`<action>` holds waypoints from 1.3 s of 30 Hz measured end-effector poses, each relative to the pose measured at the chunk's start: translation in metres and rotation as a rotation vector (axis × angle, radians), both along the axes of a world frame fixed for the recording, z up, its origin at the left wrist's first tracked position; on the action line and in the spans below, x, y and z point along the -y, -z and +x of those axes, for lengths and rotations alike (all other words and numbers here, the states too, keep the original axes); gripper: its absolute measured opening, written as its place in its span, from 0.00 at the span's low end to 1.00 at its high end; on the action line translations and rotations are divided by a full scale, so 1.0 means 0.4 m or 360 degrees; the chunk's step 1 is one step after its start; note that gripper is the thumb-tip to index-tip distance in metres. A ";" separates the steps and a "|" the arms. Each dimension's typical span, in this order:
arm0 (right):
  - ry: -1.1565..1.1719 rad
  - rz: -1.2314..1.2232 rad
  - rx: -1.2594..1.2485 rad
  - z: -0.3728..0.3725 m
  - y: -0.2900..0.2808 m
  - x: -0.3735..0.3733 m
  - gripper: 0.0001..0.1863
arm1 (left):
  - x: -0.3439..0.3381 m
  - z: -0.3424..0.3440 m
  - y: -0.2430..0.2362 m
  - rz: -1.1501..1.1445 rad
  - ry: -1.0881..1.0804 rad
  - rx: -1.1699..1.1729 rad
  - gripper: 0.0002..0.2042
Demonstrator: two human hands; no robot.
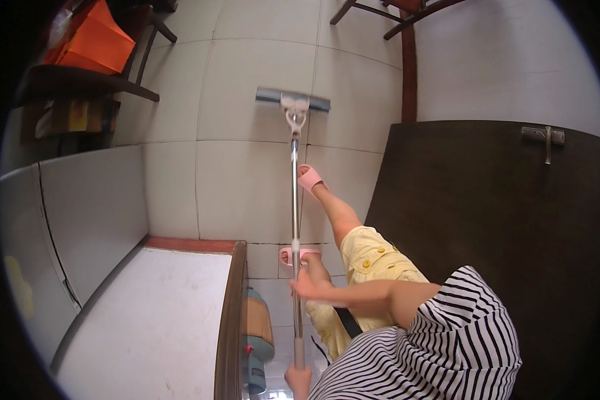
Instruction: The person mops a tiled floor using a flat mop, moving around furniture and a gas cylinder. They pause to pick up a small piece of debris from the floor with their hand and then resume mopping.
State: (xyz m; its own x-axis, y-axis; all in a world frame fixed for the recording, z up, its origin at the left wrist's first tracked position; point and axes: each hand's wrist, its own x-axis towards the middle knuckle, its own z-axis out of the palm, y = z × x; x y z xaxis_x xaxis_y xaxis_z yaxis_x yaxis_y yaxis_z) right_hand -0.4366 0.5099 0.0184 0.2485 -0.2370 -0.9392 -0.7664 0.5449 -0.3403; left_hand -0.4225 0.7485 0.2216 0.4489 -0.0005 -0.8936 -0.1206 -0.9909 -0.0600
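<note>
A sponge mop (pixel 295 207) with a silver pole reaches across the floor. Its wide grey-blue head (pixel 293 100) rests on pale tiles. My right hand (pixel 305 287), slightly blurred, is closed around the middle of the pole. Lower down, my left hand (pixel 299 380) grips the pole near its grey handle end, partly cut off by the frame's edge. Both my feet, in pink slippers (pixel 310 177), stand beside the pole, one farther ahead than the other.
A dark door (pixel 493 220) with a metal handle stands at the right. Grey panels (pixel 93 200) and a white surface (pixel 153 320) edged in brown lie left. A blue jug (pixel 263 348) sits beside that edge. An orange bag (pixel 100 43) lies on a dark chair, far left.
</note>
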 end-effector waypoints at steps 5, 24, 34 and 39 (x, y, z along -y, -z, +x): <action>0.0504 -0.0298 -0.0229 0.009 0.220 0.313 0.18 | 0.325 0.067 0.252 -0.0396 -0.0014 -0.0161 0.16; 0.0394 -0.0307 -0.0097 -0.115 0.328 0.001 0.18 | 0.136 -0.090 0.181 -0.0129 -0.0035 0.0104 0.14; 0.0028 0.0393 -0.0147 -0.236 -0.075 -0.448 0.23 | -0.284 -0.151 -0.249 0.0332 0.0334 0.0020 0.15; 0.0152 -0.0173 -0.0164 -0.329 0.189 -0.240 0.22 | -0.107 -0.155 0.026 -0.0158 0.0329 0.0065 0.14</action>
